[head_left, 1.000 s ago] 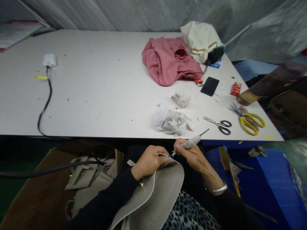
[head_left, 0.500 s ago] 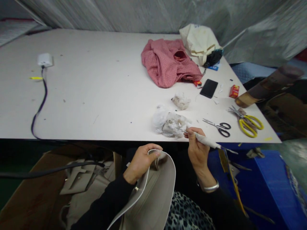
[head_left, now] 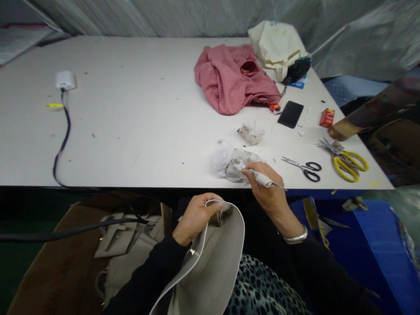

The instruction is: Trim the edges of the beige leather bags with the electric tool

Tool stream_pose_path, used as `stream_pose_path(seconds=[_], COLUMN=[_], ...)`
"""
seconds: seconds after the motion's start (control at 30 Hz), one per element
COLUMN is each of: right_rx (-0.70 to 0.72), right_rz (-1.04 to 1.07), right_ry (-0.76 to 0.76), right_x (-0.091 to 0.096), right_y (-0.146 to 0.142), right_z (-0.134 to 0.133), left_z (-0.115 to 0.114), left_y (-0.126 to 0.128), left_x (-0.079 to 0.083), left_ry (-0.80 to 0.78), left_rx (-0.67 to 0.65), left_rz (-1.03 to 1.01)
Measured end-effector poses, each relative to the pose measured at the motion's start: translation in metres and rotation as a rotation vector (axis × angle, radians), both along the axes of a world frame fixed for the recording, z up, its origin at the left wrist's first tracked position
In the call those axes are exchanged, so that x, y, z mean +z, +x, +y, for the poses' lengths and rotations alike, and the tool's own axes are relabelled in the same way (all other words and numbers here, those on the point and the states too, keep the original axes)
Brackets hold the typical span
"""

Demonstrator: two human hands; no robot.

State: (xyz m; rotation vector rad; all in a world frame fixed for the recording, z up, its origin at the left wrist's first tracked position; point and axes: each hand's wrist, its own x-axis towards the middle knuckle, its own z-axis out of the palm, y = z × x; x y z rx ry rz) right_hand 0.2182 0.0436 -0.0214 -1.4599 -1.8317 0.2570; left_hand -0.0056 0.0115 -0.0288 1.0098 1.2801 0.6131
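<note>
Head-worn view, forward and down

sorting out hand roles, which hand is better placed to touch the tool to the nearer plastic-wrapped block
Right, I'd judge: the right hand holds the wrapped-handle tool close to that plastic-wrapped block; the left hand is farther off, pinching the beige bag.

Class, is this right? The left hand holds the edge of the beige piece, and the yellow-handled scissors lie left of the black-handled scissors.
Not quite: the yellow-handled scissors lie to the right of the black-handled scissors, as the head view shows. The left hand does hold the edge of the beige piece.
</note>
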Motion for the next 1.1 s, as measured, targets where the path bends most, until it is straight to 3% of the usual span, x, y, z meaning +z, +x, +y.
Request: stream_pose_path(seconds=[0.17, 0.27, 0.37, 0.63, 1.1], right_rx=[-0.094, -0.015, 0.132, 0.201, 0.179], right_rz=[0.243, 0.552, 0.700, 0.669, 0.673], right_ry=[0.069, -0.130, -0.367, -0.432, -0.454], right_x=[0.005, 0.004, 0.000, -0.007, -0.015], right_y=[-0.004, -0.012, -0.017, -0.013, -0.022], right_z=[-0.025, -0.045, -0.058, -0.059, -0.054], left_z=[-0.004, -0.003, 0.000, -0.001, -0.005], left_y=[0.000, 0.001, 0.001, 0.000, 0.008], left_x=[-0.002, -0.001, 0.002, 0.005, 0.001], left_ry=[-0.027, -0.024, -0.046, -0.067, 0.029], left_rx=[0.014, -0.003, -0.046, -0.090, -0.090], left_rz=[-0.041, -0.044, -0.056, -0.062, -0.009])
